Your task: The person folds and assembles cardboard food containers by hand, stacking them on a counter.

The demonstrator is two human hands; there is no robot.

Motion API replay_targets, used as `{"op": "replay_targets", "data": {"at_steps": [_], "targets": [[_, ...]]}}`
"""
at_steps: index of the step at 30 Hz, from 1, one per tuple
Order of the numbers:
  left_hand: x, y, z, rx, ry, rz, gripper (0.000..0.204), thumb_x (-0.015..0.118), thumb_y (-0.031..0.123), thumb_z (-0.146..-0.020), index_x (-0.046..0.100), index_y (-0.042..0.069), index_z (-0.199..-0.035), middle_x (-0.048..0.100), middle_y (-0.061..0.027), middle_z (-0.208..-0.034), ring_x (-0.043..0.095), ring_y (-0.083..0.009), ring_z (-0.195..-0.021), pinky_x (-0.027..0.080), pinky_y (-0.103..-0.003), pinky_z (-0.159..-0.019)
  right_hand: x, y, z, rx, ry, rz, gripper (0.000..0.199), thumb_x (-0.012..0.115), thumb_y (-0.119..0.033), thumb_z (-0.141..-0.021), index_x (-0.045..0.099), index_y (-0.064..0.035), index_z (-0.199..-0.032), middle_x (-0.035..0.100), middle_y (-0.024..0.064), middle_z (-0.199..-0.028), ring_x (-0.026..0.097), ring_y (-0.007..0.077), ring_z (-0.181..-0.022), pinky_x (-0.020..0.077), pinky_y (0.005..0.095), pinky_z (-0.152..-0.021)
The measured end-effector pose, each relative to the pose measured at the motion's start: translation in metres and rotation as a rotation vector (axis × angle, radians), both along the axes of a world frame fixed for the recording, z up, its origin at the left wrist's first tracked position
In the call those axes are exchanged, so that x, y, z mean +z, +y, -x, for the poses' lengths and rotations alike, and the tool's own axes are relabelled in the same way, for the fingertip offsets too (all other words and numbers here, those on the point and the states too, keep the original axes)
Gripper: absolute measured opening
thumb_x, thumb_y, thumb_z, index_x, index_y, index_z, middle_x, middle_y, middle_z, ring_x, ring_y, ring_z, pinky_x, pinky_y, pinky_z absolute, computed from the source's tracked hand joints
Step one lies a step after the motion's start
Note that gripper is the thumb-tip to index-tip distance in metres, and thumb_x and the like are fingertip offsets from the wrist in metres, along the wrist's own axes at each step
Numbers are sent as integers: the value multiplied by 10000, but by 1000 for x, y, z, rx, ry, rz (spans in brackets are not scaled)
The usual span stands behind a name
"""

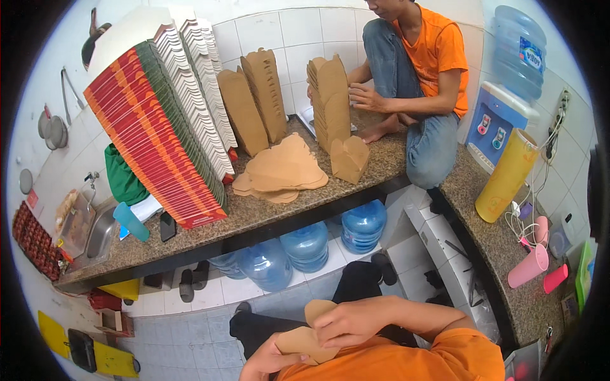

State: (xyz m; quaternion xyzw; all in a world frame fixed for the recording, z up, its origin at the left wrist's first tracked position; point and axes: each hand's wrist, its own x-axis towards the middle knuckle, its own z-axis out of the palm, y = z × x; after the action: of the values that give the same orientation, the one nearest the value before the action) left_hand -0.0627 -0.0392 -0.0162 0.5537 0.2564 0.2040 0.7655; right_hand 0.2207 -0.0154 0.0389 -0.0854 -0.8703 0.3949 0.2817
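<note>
Orange shirt (413, 359) closest. Brown card (295, 343) at my lap: left hand (270, 363) grips its lower left edge, right hand (346, 324) pinches it with bunched fingers. Tiled floor (184, 343) gives room left of my legs (264, 327). Counter (270, 219) edge runs beyond them, well apart from both hands; red stack (159, 133) stands near that edge, flat sheets (286, 166) beside it.
</note>
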Motion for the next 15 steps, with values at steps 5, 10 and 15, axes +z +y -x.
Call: {"op": "replay_targets", "data": {"at_steps": [5,10,15], "targets": [[11,-3,0,-60,30,-81,394,748,-32,-908,666,-28,-1293,744,-48,-1195,663,-100,-1086,504,-271,-967,17,-1,-11,-68,-358,163,465,677,-388,-1017,565,-34,-737,532,122,-699,581,330,-641,466,403,-602],[16,-9,-11,4,-17,-106,526,792,287,-925,668,-41,-1317,744,-114,-1189,710,-254,-1075,544,-341,-918,7,-21,-3,-187,-537,13,541,592,-447,-1047,617,-24,-711,570,164,-622,590,371,-605,505,427,-617],[18,-4,-7,-21,296,-376,378,754,104,-943,670,-43,-1282,740,-95,-1145,707,-216,-1030,556,-325,-878,-14,-30,2,-228,-400,-45,518,592,-416,-1046,619,-31,-700,604,156,-662,618,372,-615,522,451,-594]]}}
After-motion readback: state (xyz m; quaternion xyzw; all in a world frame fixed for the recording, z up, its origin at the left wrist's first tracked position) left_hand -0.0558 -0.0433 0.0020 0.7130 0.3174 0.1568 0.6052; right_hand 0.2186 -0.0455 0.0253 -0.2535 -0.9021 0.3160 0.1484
